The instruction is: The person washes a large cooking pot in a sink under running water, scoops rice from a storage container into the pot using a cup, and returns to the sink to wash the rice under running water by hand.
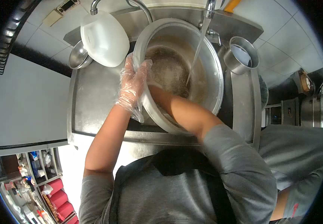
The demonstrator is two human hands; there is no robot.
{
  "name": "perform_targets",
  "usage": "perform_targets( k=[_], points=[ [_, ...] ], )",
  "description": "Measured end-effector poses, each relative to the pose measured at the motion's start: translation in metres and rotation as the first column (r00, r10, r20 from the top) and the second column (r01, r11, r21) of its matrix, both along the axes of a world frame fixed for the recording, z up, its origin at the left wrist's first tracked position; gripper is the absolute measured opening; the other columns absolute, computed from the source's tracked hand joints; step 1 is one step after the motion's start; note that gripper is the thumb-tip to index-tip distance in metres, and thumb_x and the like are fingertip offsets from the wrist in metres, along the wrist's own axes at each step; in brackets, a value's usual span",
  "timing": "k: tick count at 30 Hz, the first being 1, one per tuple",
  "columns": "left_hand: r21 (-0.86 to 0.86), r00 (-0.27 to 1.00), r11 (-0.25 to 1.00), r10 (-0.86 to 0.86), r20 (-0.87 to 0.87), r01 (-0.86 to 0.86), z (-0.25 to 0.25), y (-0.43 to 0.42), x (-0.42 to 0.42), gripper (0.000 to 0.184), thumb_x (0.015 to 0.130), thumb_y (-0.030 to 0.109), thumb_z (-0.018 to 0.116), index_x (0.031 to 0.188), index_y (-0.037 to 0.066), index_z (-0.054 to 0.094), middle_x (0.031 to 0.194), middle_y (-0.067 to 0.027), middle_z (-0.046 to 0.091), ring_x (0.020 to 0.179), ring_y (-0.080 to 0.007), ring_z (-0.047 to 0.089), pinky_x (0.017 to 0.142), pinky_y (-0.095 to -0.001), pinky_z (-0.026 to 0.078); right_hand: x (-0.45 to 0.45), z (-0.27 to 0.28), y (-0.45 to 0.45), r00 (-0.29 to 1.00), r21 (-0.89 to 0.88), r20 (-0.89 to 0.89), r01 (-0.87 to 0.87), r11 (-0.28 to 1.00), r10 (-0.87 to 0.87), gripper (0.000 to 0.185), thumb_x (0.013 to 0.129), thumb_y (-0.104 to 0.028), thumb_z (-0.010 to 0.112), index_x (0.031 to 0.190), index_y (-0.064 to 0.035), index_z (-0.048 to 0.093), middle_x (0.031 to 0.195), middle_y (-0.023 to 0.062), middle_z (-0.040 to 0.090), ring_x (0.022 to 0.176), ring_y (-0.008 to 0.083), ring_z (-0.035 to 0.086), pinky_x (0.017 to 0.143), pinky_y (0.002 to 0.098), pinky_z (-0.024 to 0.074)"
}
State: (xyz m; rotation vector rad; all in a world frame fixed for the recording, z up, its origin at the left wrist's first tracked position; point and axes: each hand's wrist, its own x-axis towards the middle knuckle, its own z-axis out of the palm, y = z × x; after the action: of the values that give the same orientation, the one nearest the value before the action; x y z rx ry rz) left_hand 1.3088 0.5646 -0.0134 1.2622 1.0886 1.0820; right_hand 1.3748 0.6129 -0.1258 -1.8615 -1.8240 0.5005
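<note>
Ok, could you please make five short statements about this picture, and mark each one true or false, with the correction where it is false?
1. Water runs from the tap into the large metal pot. True.
2. The left hand is bare. False: it wears a clear plastic glove.
3. The left hand holds the pot by its rim. True.
4. The right hand shows plainly. False: the right forearm reaches into the pot and the hand is hidden.
5. The white container is at the right of the pot. False: in this view it is at the left.
</note>
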Motion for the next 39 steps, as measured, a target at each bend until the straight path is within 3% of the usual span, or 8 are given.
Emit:
perform_targets(
  k=[4, 10, 14, 19, 26, 30, 35, 39],
  points=[
    [0.002, 0.999, 1.000, 0.026, -0.042, -0.026, -0.001, 0.006, 0.001, 0.035, 0.088, 0.011, 0.056, 0.121, 0.008, 0.043, 0.097, -0.0025, 0.054, 0.088, -0.0086, 0.049, 0.079, -0.0243, 0.043, 0.032, 0.055, -0.027, 0.990, -0.073, 0.142, 0.035, 0.997, -0.024, 0.044, 0.086, -0.033, 0.047, 0.124, -0.0107, 0.047, 0.126, 0.0140, 0.047, 0.119, 0.0285, 0.043, 0.098, 0.0391, 0.0341],
    [-0.021, 0.998, 1.000, 0.009, 0.068, -0.008, 0.001, 0.001, 0.004, 0.037, 0.089, 0.010, 0.055, 0.123, 0.008, 0.041, 0.104, -0.0038, 0.054, 0.092, -0.0104, 0.050, 0.084, -0.0259, 0.042, 0.026, -0.010, -0.013, 0.931, -0.204, -0.156, 0.297, 0.933, -0.331, 0.047, 0.089, -0.038, 0.046, 0.123, -0.0052, 0.043, 0.119, 0.0198, 0.051, 0.115, 0.0353, 0.045, 0.099, 0.0418, 0.0325],
    [-0.017, 1.000, 1.000, 0.015, -0.022, -0.016, 0.002, 0.000, 0.002, 0.036, 0.089, 0.008, 0.054, 0.123, 0.008, 0.041, 0.104, -0.0046, 0.054, 0.093, -0.0112, 0.051, 0.084, -0.0265, 0.043, 0.016, -0.031, 0.024, 0.975, -0.119, -0.112, 0.180, 0.976, -0.194, 0.051, 0.086, -0.039, 0.051, 0.124, -0.0058, 0.045, 0.121, 0.0180, 0.051, 0.114, 0.0320, 0.048, 0.096, 0.0416, 0.0359],
    [-0.008, 0.998, 0.999, -0.031, 0.057, 0.032, 0.002, 0.001, 0.001, 0.037, 0.089, 0.009, 0.055, 0.123, 0.008, 0.041, 0.102, -0.0050, 0.056, 0.092, -0.0117, 0.052, 0.083, -0.0263, 0.043, 0.092, -0.073, 0.068, 0.981, -0.365, -0.014, 0.176, 0.914, -0.194, 0.056, 0.082, -0.041, 0.057, 0.126, -0.0065, 0.048, 0.124, 0.0157, 0.052, 0.112, 0.0279, 0.052, 0.093, 0.0414, 0.0401],
    [-0.068, 0.995, 0.998, 0.023, 0.101, -0.016, -0.006, 0.003, 0.000, 0.035, 0.089, 0.010, 0.056, 0.121, 0.006, 0.043, 0.105, -0.0052, 0.056, 0.092, -0.0110, 0.051, 0.083, -0.0247, 0.042, 0.036, -0.043, 0.057, 0.999, -0.155, -0.022, -0.049, 0.987, 0.046, 0.052, 0.086, -0.036, 0.049, 0.129, -0.0068, 0.045, 0.127, 0.0139, 0.051, 0.115, 0.0263, 0.050, 0.096, 0.0395, 0.0385],
    [-0.020, 0.993, 1.000, -0.008, 0.118, 0.010, -0.006, 0.004, 0.002, 0.035, 0.089, 0.011, 0.056, 0.121, 0.006, 0.044, 0.102, -0.0040, 0.054, 0.091, -0.0104, 0.051, 0.084, -0.0242, 0.042, 0.004, -0.073, -0.039, 0.908, -0.097, -0.064, -0.419, 0.903, 0.415, 0.048, 0.089, -0.033, 0.043, 0.130, -0.0075, 0.044, 0.128, 0.0128, 0.050, 0.116, 0.0253, 0.049, 0.097, 0.0381, 0.0374],
    [-0.019, 0.997, 1.000, 0.005, 0.083, -0.003, -0.011, 0.006, -0.001, 0.035, 0.089, 0.011, 0.056, 0.121, 0.007, 0.043, 0.101, -0.0033, 0.054, 0.092, -0.0104, 0.050, 0.083, -0.0258, 0.042, 0.110, -0.119, -0.152, 0.564, -0.346, -0.132, -0.797, 0.495, 0.815, 0.045, 0.092, -0.030, 0.035, 0.132, -0.0084, 0.043, 0.129, 0.0113, 0.049, 0.117, 0.0240, 0.048, 0.100, 0.0363, 0.0361],
    [-0.040, 0.993, 0.999, 0.006, 0.122, -0.001, -0.007, 0.005, 0.000, 0.039, 0.086, 0.009, 0.059, 0.121, 0.006, 0.042, 0.101, -0.0038, 0.054, 0.092, -0.0111, 0.050, 0.081, -0.0258, 0.043, 0.226, -0.123, -0.104, 0.427, -0.641, 0.297, -0.573, 0.510, 0.854, 0.044, 0.095, -0.027, 0.029, 0.133, -0.0091, 0.041, 0.130, 0.0101, 0.048, 0.119, 0.0230, 0.047, 0.102, 0.0349, 0.0350]
  ],
)
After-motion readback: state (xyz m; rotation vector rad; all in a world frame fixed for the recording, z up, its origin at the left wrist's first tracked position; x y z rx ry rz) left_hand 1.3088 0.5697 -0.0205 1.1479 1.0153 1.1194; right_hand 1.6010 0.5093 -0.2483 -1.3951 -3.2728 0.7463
